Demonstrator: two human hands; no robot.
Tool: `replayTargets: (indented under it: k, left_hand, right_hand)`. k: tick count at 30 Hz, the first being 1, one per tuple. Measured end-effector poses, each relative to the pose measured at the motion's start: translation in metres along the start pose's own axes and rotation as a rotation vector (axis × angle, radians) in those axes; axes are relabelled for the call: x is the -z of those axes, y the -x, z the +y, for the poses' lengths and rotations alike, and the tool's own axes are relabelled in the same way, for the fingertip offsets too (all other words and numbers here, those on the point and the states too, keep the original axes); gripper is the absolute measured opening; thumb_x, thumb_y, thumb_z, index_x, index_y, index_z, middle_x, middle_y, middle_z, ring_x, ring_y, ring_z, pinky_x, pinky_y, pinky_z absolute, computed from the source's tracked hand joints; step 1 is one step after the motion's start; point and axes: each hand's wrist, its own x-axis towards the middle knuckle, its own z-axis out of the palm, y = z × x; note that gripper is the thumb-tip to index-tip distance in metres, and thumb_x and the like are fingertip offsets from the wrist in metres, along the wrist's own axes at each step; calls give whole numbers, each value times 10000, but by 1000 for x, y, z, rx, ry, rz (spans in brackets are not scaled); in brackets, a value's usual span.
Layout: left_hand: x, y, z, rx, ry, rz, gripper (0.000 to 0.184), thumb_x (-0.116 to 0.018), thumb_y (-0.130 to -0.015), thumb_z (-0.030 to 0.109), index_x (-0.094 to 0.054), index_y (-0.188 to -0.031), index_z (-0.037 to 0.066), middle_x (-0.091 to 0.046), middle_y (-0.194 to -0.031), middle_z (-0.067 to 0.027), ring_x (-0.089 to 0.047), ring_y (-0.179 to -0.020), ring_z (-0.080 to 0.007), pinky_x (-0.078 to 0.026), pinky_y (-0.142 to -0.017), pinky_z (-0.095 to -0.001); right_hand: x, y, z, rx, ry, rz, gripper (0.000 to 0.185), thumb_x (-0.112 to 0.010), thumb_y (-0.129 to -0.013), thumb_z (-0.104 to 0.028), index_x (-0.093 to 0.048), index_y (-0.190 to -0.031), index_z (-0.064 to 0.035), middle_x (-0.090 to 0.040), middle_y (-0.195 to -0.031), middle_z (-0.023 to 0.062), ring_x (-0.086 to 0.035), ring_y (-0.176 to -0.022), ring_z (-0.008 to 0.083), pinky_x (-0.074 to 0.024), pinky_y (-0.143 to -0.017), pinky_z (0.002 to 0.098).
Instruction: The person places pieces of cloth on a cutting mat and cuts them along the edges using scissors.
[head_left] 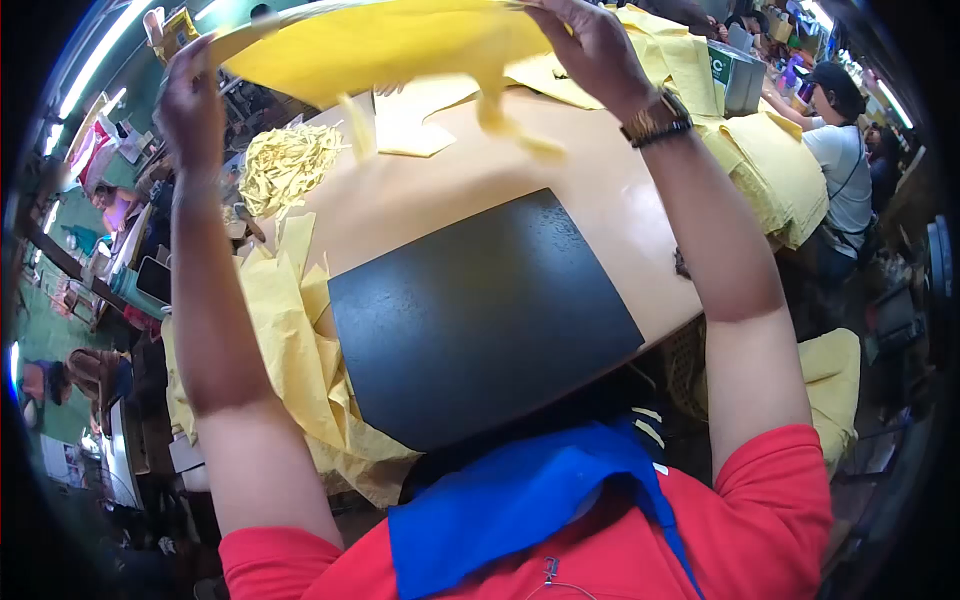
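Observation:
A broad yellow sheet of cloth-like material (390, 50) is stretched between my hands, high over the far side of the table. My left hand (192, 95) is closed on its left end, and my right hand (595, 50) grips the right end near the top of the view. Blurred strips dangle from the sheet's lower edge. Below, a black rectangular board (480, 315) lies at the table's near edge, with no hand on it. My fingertips are partly hidden or cut off by the view.
A heap of thin yellow strips (290, 165) lies on the tan table (620, 210) at far left. Crumpled yellow sheets (290, 340) hang over its left side. More yellow sheets (765, 165) are stacked at right, beside a person in a white shirt (840, 160).

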Motion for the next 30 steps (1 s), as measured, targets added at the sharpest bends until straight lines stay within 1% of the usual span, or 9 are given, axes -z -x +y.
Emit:
replayTargets:
  k: [4, 8, 10, 13, 15, 17, 19, 24, 30]
  left_hand:
    - [60, 87, -32, -284, -174, -99, 267, -585, -870, -8, -641, -1123, 58, -654, -1119, -142, -640, -998, -249, -494, -851, -335]
    - [94, 215, 3, 69, -187, -604, 358, -613, -732, -65, -667, -1052, 88, -677, -1007, -122, -628, -962, -307, -468, -901, -380]
    - [110, 254, 13, 130, -227, -876, 293, -657, -712, -22, -683, -965, 124, -692, -1013, -72, -630, -965, -273, -391, -1007, -439]
    - [132, 261, 43, 169, -287, -1338, 379, -756, -720, 422, -695, -971, 145, -685, -1007, -45, -583, -1096, -265, -190, -1081, -641]
    - [129, 250, 59, 224, -344, -1302, 610, -734, -641, 632, -690, -982, 129, -657, -1059, -61, -547, -1148, -266, -139, -1076, -673]
    - [113, 241, 71, 60, -379, -1098, 615, -718, -683, 609, -663, -1045, 114, -603, -1179, -101, -500, -1195, -299, -159, -1072, -652]
    - [79, 237, 88, 12, -254, -965, 538, -696, -751, 546, -648, -1084, 126, -584, -1225, -113, -470, -1238, -311, -178, -1060, -654]
    - [-34, 278, 142, 98, 39, -1106, 731, -604, -813, 606, -455, -1381, 172, -354, -1482, -159, -256, -1404, -356, -99, -1088, -668]
    - [-72, 306, 140, 52, -6, -1261, 900, -520, -774, 720, -332, -1471, 183, -184, -1556, -169, -115, -1451, -346, -63, -1098, -661]
  right_hand:
    - [-5, 59, -37, 221, -64, -89, 161, -564, -868, -29, -671, -977, -80, -681, -899, 88, -607, -724, 265, -464, -761, 374]
    - [-24, 167, -42, 170, -41, -407, 279, -591, -791, -58, -640, -1053, -142, -664, -1005, 72, -639, -882, 260, -454, -848, 448]
    - [-26, 219, -46, 104, -130, -667, 271, -582, -823, -110, -632, -1086, -156, -642, -1114, 52, -616, -1015, 232, -420, -942, 509]
    - [18, 236, -74, 19, -272, -835, 242, -628, -845, -227, -646, -1060, -115, -656, -1073, 75, -610, -1004, 263, -441, -913, 496]
    - [47, 237, -52, -192, -259, -761, 299, -640, -853, -293, -654, -1073, -90, -660, -1042, 123, -606, -995, 294, -469, -874, 439]
    - [75, 257, -6, -231, 232, -685, 319, -630, -862, -301, -654, -1075, -65, -657, -1028, 165, -602, -975, 320, -482, -852, 408]
    - [104, 266, 14, -733, 445, -526, 300, -610, -870, -276, -640, -1066, -51, -640, -1049, 176, -597, -954, 341, -475, -853, 435]
    - [132, 322, 49, -790, 667, -575, 290, -617, -856, -231, -618, -1080, -47, -609, -1039, 191, -586, -960, 372, -470, -863, 446]
    - [142, 319, 49, -882, 643, -606, 337, -706, -786, -259, -625, -1031, -41, -634, -926, 151, -621, -884, 314, -498, -793, 408]
